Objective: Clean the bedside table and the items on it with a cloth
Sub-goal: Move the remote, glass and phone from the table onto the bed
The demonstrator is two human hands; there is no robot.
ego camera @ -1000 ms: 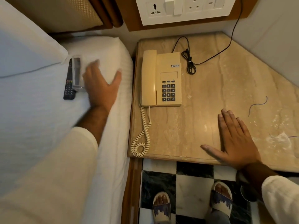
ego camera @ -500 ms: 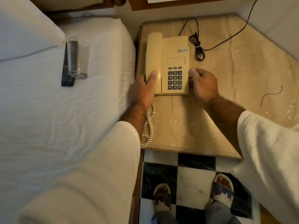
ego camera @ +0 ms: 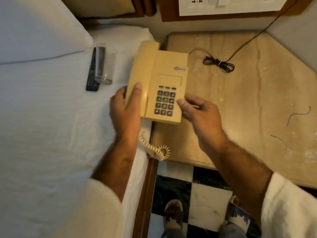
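A beige corded telephone (ego camera: pixel 163 78) is lifted off the marble bedside table (ego camera: pixel 248 100) and hangs over the gap between table and bed. My left hand (ego camera: pixel 125 115) grips its handset side, thumb on top. On the keypad side my right hand (ego camera: pixel 200 114) holds the edge, thumb by the keys. Its coiled cord (ego camera: pixel 156 150) trails down over the table's front left corner. A clear glass (ego camera: pixel 104 64) and a black remote (ego camera: pixel 92 74) lie on the white bed sheet. No cloth is visible.
A black cable with a bundled loop (ego camera: pixel 219 63) runs across the table's back to the wall socket panel (ego camera: pixel 229 6). Thin threads (ego camera: pixel 298 115) and pale crumbs lie on the table's right side. A pillow (ego camera: pixel 34 28) is at upper left; checkered floor (ego camera: pixel 197 194) below.
Both hands came onto the telephone, then lifted it and carried it left, from the table toward the bed. The glass and remote stayed on the sheet.
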